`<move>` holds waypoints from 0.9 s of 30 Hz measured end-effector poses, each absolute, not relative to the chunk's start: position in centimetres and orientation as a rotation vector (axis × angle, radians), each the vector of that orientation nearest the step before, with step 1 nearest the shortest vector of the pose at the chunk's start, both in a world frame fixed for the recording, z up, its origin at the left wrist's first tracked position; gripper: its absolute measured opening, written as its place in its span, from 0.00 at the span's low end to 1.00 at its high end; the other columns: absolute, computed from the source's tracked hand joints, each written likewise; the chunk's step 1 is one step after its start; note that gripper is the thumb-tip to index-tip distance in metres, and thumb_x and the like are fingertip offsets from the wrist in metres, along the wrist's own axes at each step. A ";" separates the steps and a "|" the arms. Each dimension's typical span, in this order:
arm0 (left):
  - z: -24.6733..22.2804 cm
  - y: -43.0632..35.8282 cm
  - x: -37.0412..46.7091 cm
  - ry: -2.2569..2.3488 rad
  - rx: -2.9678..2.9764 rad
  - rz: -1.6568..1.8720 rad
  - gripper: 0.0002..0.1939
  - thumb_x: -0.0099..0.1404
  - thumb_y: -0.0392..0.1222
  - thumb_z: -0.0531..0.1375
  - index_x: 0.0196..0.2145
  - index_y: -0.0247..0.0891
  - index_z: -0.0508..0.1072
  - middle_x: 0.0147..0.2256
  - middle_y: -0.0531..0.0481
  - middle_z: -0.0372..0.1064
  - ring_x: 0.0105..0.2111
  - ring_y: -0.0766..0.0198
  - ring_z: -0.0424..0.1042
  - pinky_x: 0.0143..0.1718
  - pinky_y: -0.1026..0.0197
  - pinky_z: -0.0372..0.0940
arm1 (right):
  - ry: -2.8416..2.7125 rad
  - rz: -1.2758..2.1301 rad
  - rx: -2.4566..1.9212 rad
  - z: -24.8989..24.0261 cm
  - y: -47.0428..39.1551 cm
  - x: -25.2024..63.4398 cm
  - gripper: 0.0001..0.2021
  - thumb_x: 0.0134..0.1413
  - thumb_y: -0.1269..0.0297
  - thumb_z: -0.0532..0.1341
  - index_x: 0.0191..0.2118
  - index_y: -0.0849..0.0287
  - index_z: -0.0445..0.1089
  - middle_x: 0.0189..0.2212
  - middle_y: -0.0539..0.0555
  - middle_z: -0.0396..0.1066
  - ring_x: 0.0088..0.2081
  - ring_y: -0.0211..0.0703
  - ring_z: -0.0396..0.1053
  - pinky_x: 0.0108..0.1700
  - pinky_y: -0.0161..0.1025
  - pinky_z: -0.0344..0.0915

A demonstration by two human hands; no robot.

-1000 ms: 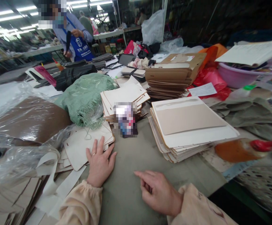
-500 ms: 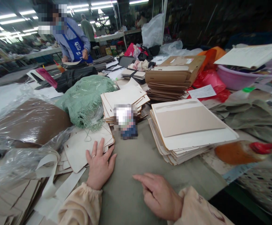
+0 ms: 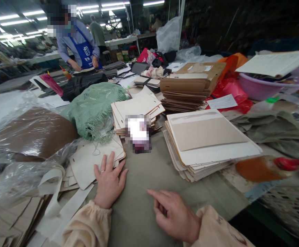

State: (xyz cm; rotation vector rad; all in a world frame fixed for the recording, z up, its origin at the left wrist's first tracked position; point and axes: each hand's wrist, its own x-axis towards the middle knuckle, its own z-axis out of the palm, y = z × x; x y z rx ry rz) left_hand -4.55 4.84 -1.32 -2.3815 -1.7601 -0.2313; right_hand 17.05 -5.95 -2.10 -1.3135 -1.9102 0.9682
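My left hand [image 3: 110, 181] lies flat with its fingers spread, a ring on one of them. Its fingertips rest at the edge of some cream panels [image 3: 87, 164] on the grey-green table surface [image 3: 139, 178]. My right hand [image 3: 175, 214] is over the table at lower centre, index finger extended and the others curled, with nothing seen in it. Beyond the hands a blurred-out object [image 3: 138, 134] leans against a stack of cream panels [image 3: 134, 106]. A larger stack of cream panels [image 3: 206, 151], topped by a beige piece [image 3: 211, 133], is to the right.
Glue-like amber bottle [image 3: 257, 168] with a red cap lies at right. Brown panels [image 3: 185, 87], a purple basin [image 3: 262, 85] and a green plastic-covered bundle [image 3: 98, 103] stand further back. A person in a blue apron [image 3: 83, 49] works at back left. Plastic-wrapped brown material [image 3: 33, 133] is at left.
My left hand has stayed put. My right hand has shifted very slightly, with its lower fingers a little looser. The person at back left has moved their hands and leaned slightly.
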 end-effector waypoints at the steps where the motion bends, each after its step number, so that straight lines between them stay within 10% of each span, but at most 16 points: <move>1: -1.3 4.8 -4.5 -1.759 -2.382 -0.231 0.17 0.67 0.47 0.51 0.49 0.45 0.73 0.65 0.41 0.45 0.64 0.41 0.43 0.57 0.31 0.41 | -1.916 0.958 -1.321 -2.0 -5.9 17.0 0.27 0.47 0.77 0.53 0.56 0.56 0.63 0.28 0.49 0.67 0.27 0.36 0.63 0.30 0.34 0.59; 27: -1.2 4.7 -4.4 -1.772 -2.387 -0.237 0.17 0.67 0.47 0.51 0.49 0.45 0.73 0.65 0.41 0.45 0.64 0.40 0.43 0.57 0.31 0.41 | -1.918 0.979 -1.215 -1.4 -6.2 17.5 0.30 0.44 0.76 0.53 0.57 0.58 0.60 0.30 0.50 0.66 0.29 0.38 0.62 0.31 0.35 0.60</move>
